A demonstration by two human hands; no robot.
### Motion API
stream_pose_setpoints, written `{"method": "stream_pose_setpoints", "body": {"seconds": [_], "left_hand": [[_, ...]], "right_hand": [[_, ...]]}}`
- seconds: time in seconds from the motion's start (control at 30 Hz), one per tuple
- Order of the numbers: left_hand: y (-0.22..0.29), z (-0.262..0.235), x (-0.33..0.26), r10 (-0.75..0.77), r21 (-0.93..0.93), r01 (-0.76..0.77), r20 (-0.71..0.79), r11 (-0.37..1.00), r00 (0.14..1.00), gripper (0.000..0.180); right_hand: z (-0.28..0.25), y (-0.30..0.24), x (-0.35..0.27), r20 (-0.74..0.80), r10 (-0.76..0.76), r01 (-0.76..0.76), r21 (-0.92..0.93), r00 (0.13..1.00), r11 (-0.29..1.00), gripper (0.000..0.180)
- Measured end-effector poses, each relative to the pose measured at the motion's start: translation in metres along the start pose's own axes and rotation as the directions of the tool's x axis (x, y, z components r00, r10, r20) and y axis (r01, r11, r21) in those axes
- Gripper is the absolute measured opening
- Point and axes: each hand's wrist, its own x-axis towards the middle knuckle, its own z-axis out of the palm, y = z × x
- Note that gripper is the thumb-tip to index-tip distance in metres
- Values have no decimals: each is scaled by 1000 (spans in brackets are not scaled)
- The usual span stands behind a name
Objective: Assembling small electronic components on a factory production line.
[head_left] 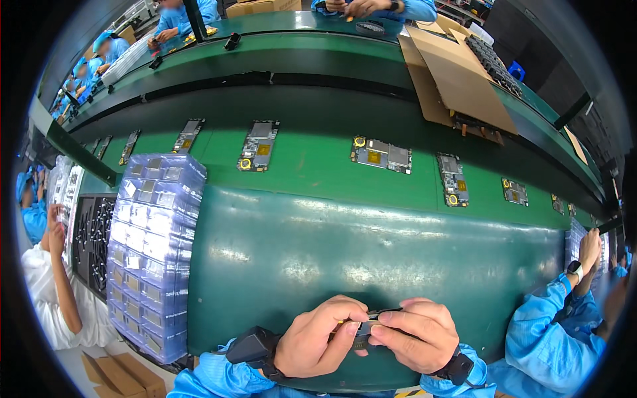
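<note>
A small dark circuit board (361, 342), mostly covered by fingers, is held between my two hands above the near edge of the green table (318, 259). My left hand (324, 337) pinches it from the left with thumb and forefinger. From the other side, my right hand (418, 335) is closed on it, with thumb and fingertips close to my left thumb. A thin dark edge (385, 310) shows between the fingertips at the top; I cannot make out whether it belongs to the same board.
Several circuit boards (259, 147) lie spaced along the green conveyor belt (312, 162). Stacked clear plastic trays (156, 255) stand at left. Beside me on the right, a co-worker's arm (554, 318) reaches toward more trays. Cardboard (464, 79) leans over the belt's far side.
</note>
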Motion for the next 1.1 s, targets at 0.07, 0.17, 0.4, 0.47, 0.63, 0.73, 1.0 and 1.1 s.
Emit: {"method": "stream_pose_setpoints", "body": {"seconds": [0.07, 0.17, 0.4, 0.47, 0.63, 0.73, 1.0, 1.1], "left_hand": [[1, 0, 1, 9, 35, -8, -9, 999, 1000, 18], [-1, 0, 0, 11, 24, -11, -31, 1000, 999, 18], [-8, 2, -5, -25, -52, 21, -69, 998, 997, 19], [-8, 3, -7, -32, -36, 30, -73, 999, 997, 20], [-11, 1, -7, -1, -41, -2, -81, 999, 997, 20], [-12, -3, -8, 12, -23, -13, -71, 1000, 997, 21], [-15, -15, -8, 9, 89, -15, 72, 996, 997, 21], [-13, -11, -8, -129, -23, 129, 9, 991, 992, 22]], "right_hand": [[0, 0, 1, -4, 9, -9, 9, 1000, 1000, 29], [2, 1, 0, 1, 6, -6, 8, 1000, 1000, 31], [9, 0, 0, -39, 22, -20, 51, 999, 999, 32], [10, -1, -1, -37, 38, -35, 63, 999, 997, 31], [13, -4, -2, -73, 36, -38, -31, 997, 999, 30], [13, -4, -3, -75, 102, -103, -7, 992, 995, 31], [16, -6, 9, 83, 527, -504, 449, 846, 738, 23], [22, -6, 6, 84, 500, -483, 434, 862, 760, 21]]}}
